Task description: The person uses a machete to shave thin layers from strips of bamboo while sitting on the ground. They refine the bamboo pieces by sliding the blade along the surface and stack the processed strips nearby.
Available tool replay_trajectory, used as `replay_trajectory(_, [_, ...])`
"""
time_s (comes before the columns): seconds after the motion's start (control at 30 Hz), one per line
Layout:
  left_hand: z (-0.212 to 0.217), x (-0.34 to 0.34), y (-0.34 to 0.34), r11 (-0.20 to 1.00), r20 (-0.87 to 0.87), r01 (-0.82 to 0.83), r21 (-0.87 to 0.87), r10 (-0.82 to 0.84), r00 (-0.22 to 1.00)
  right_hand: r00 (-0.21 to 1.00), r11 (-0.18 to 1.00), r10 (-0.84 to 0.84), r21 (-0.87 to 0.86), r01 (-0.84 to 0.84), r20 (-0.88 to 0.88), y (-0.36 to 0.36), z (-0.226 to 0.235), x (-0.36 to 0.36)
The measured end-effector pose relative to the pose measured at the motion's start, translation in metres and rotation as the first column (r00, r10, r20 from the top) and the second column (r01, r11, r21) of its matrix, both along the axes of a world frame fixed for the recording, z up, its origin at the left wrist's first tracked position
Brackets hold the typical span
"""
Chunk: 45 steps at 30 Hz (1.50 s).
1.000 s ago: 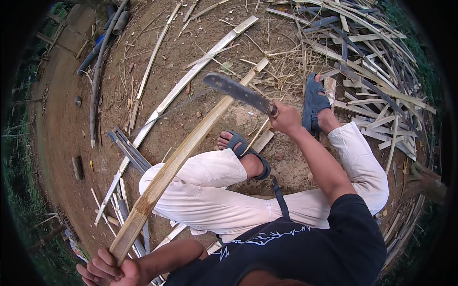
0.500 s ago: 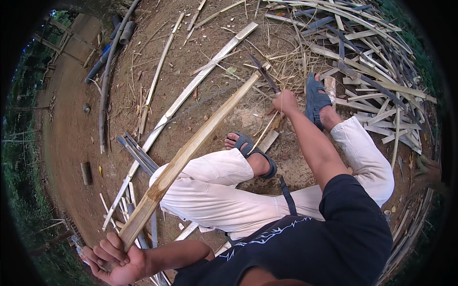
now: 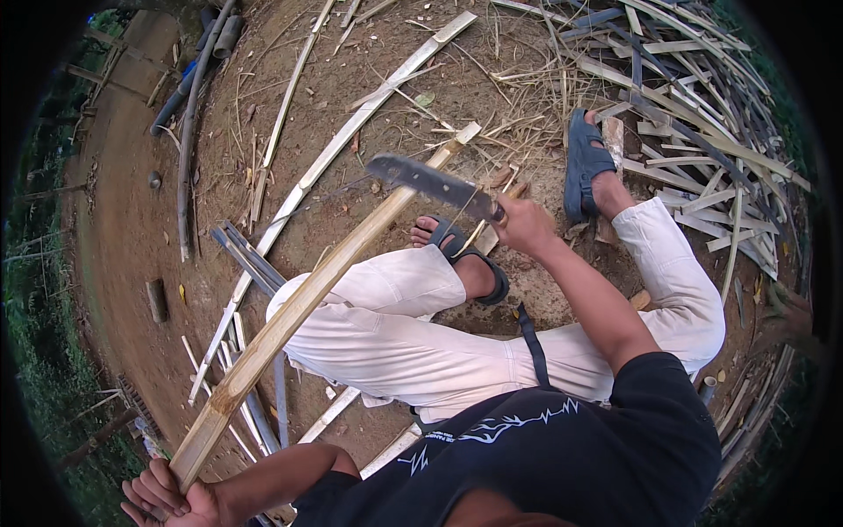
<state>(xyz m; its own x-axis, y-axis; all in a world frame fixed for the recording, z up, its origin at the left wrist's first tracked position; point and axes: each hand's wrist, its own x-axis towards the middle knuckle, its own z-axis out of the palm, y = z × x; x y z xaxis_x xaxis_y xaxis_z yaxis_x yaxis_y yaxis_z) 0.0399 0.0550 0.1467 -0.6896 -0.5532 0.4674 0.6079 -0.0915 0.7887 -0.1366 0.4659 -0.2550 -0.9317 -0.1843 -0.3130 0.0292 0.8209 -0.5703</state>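
Note:
A long split bamboo strip (image 3: 303, 303) slants across my view, resting over my bent leg. Its near end is gripped by my left hand (image 3: 171, 501) at the lower left, fingers wrapped round it. My right hand (image 3: 525, 226) is closed on the handle of a machete (image 3: 430, 186). The broad dark blade points left and lies across the strip in my view, near the strip's far end. Whether blade and wood touch I cannot tell. Most of the handle is hidden inside my fist.
A big heap of split bamboo strips (image 3: 694, 132) lies to the right. Another long strip (image 3: 351, 145) rests on the dirt at the left, beside a thin pole (image 3: 190, 132). Shavings (image 3: 527, 114) litter the ground ahead. My sandalled feet (image 3: 587, 167) flank the work spot.
The machete has come back toward me along the strip, its blade swinging from pointing away to pointing left. My left hand has drawn the strip down and left.

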Motion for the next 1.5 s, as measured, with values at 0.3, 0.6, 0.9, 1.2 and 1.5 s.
replay_trajectory(0.3, [-0.001,0.0,0.008,0.999,-0.046,-0.032,-0.042,0.03,0.998,0.998,0.996,-0.017,0.084,0.012,0.059,-0.016,-0.012,-0.017])
replay_trajectory(0.6, [-0.004,0.001,0.004,0.998,-0.042,-0.018,-0.064,0.015,0.999,0.956,0.968,-0.25,0.075,0.241,0.153,-0.009,-0.05,-0.042])
replay_trajectory(0.9, [-0.009,0.008,-0.006,0.994,-0.033,-0.108,0.03,0.109,0.993,0.951,0.964,-0.265,0.044,0.262,0.159,-0.014,-0.061,-0.021])
replay_trajectory(1.2, [-0.025,0.009,-0.011,0.91,0.068,-0.369,0.188,0.362,0.93,0.992,0.99,-0.126,-0.068,0.126,-0.008,-0.026,-0.031,-0.013])
replay_trajectory(1.5, [-0.036,0.038,-0.019,0.886,0.092,-0.417,0.204,0.407,0.909,0.994,0.996,0.071,-0.044,-0.074,-0.079,-0.032,0.003,-0.004])
